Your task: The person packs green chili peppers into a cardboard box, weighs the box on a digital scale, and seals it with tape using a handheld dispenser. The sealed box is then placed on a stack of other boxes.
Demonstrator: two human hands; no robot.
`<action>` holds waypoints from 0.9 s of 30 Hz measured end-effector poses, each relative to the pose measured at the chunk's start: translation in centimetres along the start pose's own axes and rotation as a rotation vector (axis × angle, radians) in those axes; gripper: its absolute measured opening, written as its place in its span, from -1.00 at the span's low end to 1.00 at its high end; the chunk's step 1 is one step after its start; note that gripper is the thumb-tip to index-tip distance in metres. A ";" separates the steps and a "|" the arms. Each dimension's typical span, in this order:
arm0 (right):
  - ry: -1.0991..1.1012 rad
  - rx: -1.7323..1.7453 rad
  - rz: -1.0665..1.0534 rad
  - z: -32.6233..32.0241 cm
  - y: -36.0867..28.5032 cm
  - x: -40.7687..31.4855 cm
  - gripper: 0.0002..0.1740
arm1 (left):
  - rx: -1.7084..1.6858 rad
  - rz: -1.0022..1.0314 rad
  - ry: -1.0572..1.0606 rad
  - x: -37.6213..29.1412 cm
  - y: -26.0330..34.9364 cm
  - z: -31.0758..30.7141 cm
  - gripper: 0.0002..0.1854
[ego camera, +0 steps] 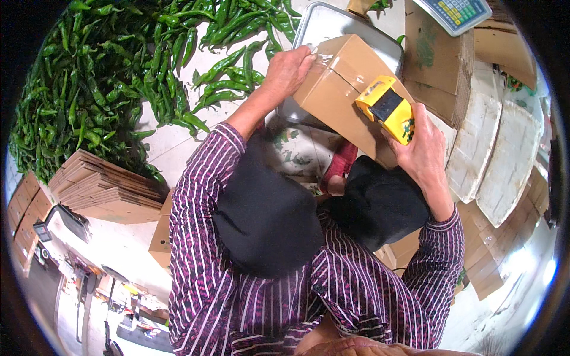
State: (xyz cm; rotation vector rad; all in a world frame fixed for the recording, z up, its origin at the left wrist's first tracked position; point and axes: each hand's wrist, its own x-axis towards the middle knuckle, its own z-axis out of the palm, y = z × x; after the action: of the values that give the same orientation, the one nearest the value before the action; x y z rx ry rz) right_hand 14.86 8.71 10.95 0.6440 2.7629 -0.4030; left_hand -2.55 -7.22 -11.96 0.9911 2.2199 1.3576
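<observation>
A closed cardboard box (331,95) rests tilted on the metal platform of a weighing scale (323,22), in front of my knees. Clear packing tape (327,58) shows at its upper left end, over the seam between the flaps. My left hand (289,71) grips the box at that corner, its fingers curled beside the tape; whether they also pinch the tape is not clear. In my right hand (421,144) is a yellow tape dispenser (387,109), held against the top of the box near its right end.
Green chili peppers (89,84) lie heaped on the floor at left, with loose ones nearer the scale. A stack of flattened cartons (111,189) stands below the heap. To the right are cardboard sheets (434,58), white foam panels (507,160) and the scale's keypad display (458,13).
</observation>
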 end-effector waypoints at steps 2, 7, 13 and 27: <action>-0.015 -0.010 0.005 0.2 0.6 -0.1 -0.42 | 0.099 -0.048 -0.099 -0.1 -0.8 0.2 -0.76; -0.024 0.064 0.019 -0.1 0.8 0.0 -0.44 | 0.061 -0.029 -0.053 -0.5 -4.6 2.1 -0.70; 0.003 0.119 -0.029 -0.3 1.2 -0.2 -0.44 | -0.135 0.102 0.029 3.3 -2.9 4.5 -0.59; 0.088 0.257 -0.125 -0.1 3.1 -0.8 -0.43 | -0.187 0.070 0.143 6.4 9.0 -0.1 -0.48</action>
State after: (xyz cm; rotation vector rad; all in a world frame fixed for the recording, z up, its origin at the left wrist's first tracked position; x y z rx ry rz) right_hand 16.94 11.07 10.67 0.5593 2.8701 -0.7849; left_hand -3.60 -0.01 -3.64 0.9384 2.1267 1.6805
